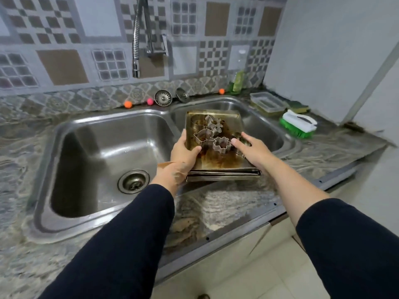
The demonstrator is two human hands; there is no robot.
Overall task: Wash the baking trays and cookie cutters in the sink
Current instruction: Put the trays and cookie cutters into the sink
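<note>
A stack of greasy metal baking trays (218, 160) leans over the front rim of the right sink basin (265, 128). Several metal cookie cutters (216, 134) lie in the top tray, one flower-shaped (222, 144). My left hand (183, 154) grips the stack's left edge, thumb lying over the top tray's rim. My right hand (252, 151) is at the stack's right edge, its fingers reaching onto the tray beside the cutters; how it holds there is hidden. The left sink basin (108, 152) has nothing in it but its drain (133, 181).
A pull-down faucet (138, 39) hangs above the sink divider. Two drain strainers (163, 98) and small coloured balls (127, 104) sit on the back ledge. To the right are a plastic container (267, 103), a sponge (299, 106), a green scrub brush (299, 124) and a soap bottle (237, 82).
</note>
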